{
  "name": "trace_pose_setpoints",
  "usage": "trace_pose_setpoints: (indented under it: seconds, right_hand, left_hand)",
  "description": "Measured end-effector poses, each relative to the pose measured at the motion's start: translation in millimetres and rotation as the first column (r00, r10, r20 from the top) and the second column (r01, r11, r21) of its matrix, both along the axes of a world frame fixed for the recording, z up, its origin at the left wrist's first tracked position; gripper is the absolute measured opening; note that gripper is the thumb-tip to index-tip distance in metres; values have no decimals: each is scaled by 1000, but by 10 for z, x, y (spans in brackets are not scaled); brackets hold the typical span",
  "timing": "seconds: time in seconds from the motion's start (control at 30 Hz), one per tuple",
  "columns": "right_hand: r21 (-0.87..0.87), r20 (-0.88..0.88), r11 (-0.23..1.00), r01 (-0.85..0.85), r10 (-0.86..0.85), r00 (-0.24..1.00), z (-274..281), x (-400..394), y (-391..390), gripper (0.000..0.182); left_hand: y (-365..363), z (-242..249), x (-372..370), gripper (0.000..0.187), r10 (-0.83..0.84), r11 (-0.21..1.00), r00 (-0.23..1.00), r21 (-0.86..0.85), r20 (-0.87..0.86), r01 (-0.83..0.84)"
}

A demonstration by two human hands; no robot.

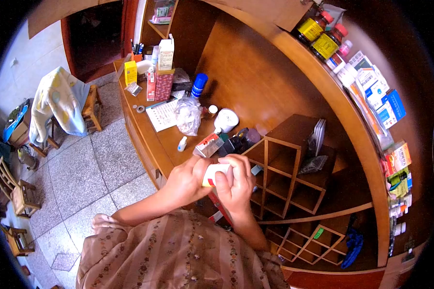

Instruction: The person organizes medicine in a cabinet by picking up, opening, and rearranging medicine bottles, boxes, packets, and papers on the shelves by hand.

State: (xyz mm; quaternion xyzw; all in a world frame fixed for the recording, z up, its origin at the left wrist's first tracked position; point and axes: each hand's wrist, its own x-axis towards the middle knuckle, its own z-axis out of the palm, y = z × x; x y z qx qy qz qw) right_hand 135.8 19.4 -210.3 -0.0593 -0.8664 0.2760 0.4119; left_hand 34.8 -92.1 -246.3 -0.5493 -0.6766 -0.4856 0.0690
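Note:
In front of my body, both hands are closed around a small white bottle (217,173) with red and yellow on its label. My left hand (184,182) wraps one end of the bottle and hides part of it. My right hand (238,183) grips the other end, its thumb lying along the white side. Just beyond my hands, on the wooden counter, lies a clear plastic box (208,145) with a red and white label. Dark items (232,144) sit beside it, partly covered by my fingers.
On the counter stand a small white dropper bottle (182,143), a crumpled plastic bag (188,115), a white jar (226,120), a blue can (199,85) and several boxes. A wooden lattice rack (280,173) is at right. Medicine bottles (325,45) line the upper shelf. Chairs (24,190) stand left.

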Motion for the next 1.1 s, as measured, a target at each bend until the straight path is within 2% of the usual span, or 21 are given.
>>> trace_pose_setpoints:
  seconds: [0.07,0.1,0.13,0.17,0.2,0.27,0.3,0.33,0.4,0.43,0.53,0.6,0.63,0.67,0.73,0.77,0.9,0.93,0.97,1.0,1.1]
  right_hand:
    - [82,36,991,-109,106,994,77,45,68,31]
    - [159,83,962,-221,210,974,131,65,103,31]
    - [207,93,938,-277,263,960,189,66,103,30]
    - [196,131,910,-365,344,930,219,69,129,34]
    - [180,166,875,-449,423,891,239,76,147,38]
    - [33,234,903,-429,410,882,298,117,112,50]
    - [96,288,933,-346,307,907,363,142,119,58]
    - [110,323,955,-274,226,919,431,163,104,57]
    - [55,495,964,-259,199,846,436,244,176,57]
    - [54,497,965,-257,197,845,439,256,198,57]
    - [85,546,922,-378,275,791,454,260,259,59]
    - [141,457,863,-486,378,805,457,256,294,65]
    - [17,411,888,-459,412,813,443,264,283,71]
    - [17,412,888,-460,413,813,458,258,258,71]
    - [-147,448,954,-262,300,842,521,227,154,75]
    - [-139,556,975,-175,223,801,489,237,143,72]
    - [-43,569,982,-181,173,804,470,232,109,55]
    - [-44,571,982,-185,177,802,474,229,123,55]
    - [-7,547,950,-312,265,795,488,233,154,50]
    - [34,525,902,-431,350,776,497,238,174,46]
    - [88,563,855,-512,381,733,527,270,168,33]
  left_hand:
    - [-27,24,-20,43,-37,998,999,-39,40,39]
    - [-60,64,-66,44,-260,950,935,-110,242,293]
    - [-90,78,-115,46,-434,836,783,-125,445,535]
    - [-87,10,-171,50,-563,735,664,-70,492,675]
    - [-64,-110,-196,50,-559,736,665,-72,495,673]
    - [-16,-308,-227,56,-679,600,408,141,610,788]
    - [-9,-265,-202,53,-640,687,492,152,590,711]
    - [-41,-214,-192,53,-640,687,492,153,590,711]
    - [-107,-106,-159,47,-224,921,901,-223,371,321]
    - [-103,-114,-153,43,-170,951,953,-210,252,226]
    - [-127,-104,-166,42,-189,956,948,-173,255,237]
    - [-152,-102,-169,42,-230,950,914,-129,333,286]
    - [-156,-94,-172,42,-222,950,920,-142,322,279]
    - [-156,-90,-171,42,-215,949,926,-155,312,273]
    - [-145,-134,-161,44,-174,960,953,-174,248,221]
    - [-140,-148,-159,46,-133,967,974,-191,182,168]
    - [-155,-85,-149,49,-93,978,988,-174,124,114]
    - [-167,-105,-163,50,-157,958,956,-198,249,209]
    - [-174,-123,-179,51,-214,929,904,-208,370,305]
    - [-174,-134,-194,51,-213,929,904,-208,372,305]
    - [-151,-193,-296,59,-551,730,674,-108,492,675]
